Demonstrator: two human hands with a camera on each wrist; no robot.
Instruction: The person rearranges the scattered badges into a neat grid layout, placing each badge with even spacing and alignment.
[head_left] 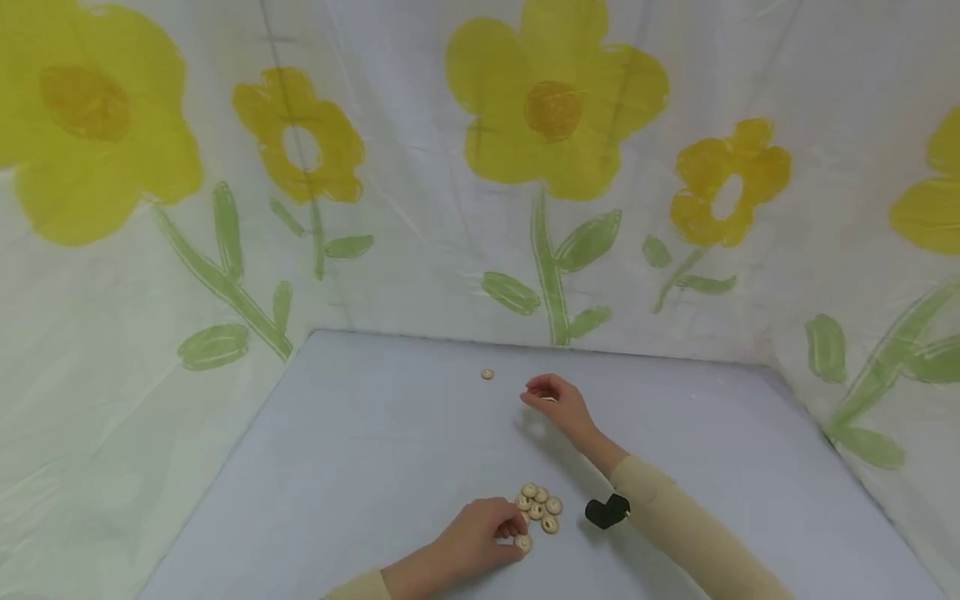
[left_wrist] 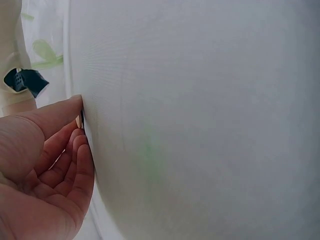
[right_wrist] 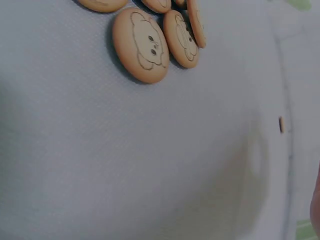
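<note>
Because thin, clustered discs (head_left: 536, 512) presumably favour a rim grip, the left hand (head_left: 476, 537), nearly closed, pinches one disc (head_left: 523, 543) at their seven o'clock edge, while the loosely curled, apparently empty right hand (head_left: 558, 406) hovers at four o'clock from a lone disc (head_left: 487, 374).

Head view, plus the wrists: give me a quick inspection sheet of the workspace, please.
Surface: pale tabletop, shadows under the arms.
Job's things: animal-face wooden discs clustered near the left hand; a lone disc near the far edge.
Clutter: nothing seen.
Hands: left pinches a disc beside the cluster; right hand, fingers curved, nothing seen in it, right of the lone disc.
Cables: nothing seen.
Surroundings: white sheeting with yellow flowers.
</note>
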